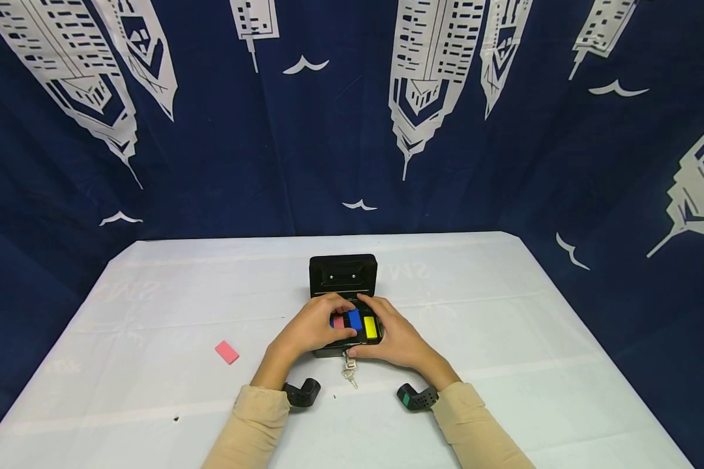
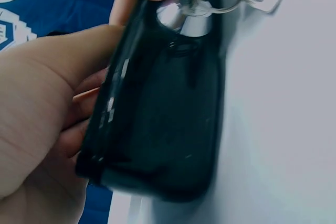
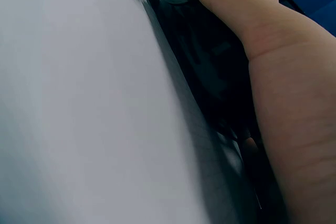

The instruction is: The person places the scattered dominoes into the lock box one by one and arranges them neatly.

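Observation:
A small black cash box (image 1: 328, 352) stands on the table, its lid (image 1: 343, 277) raised at the back. My left hand (image 1: 315, 324) reaches in over its left side and pinches a blue block (image 1: 354, 320) between thumb and fingers. Left of that block lies a pink block (image 1: 338, 322), and to the right a yellow block (image 1: 370, 327). With the thumb at the front wall and fingers at the back, my right hand (image 1: 396, 335) holds the box's right side. Keys on a ring (image 1: 349, 374) hang from the front lock (image 2: 184, 19).
A flat pink block (image 1: 227, 352) lies on the white table (image 1: 152, 365), left of the box. One small dark speck (image 1: 176, 419) is nearer the front. Behind the table hangs a dark blue curtain (image 1: 328, 143) with white building prints.

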### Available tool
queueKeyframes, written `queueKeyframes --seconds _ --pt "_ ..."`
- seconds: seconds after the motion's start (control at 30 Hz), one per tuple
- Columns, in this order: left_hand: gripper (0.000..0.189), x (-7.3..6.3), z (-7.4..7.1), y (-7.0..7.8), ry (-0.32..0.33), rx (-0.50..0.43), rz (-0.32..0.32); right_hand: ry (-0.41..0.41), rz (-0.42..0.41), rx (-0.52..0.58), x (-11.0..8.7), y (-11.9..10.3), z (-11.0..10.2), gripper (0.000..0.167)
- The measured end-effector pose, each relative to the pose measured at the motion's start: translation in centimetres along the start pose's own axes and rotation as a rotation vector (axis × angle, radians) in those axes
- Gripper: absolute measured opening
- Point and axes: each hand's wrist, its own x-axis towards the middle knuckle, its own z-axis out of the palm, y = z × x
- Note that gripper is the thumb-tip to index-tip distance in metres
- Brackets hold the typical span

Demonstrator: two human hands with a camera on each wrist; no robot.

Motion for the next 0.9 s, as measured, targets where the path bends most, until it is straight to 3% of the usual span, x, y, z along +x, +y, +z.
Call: queueKeyframes --seconds 0.47,0.9 --pt "0.043 0.5 1.1 0.4 -0.028 0.126 -0.013 0.0 0.0 0.02 0.1 0.1 0.0 0.111" --pt "0.042 0.5 1.4 0.7 -0.036 0.159 -0.051 0.002 -0.011 0.001 0.1 0.1 0.0 0.111"
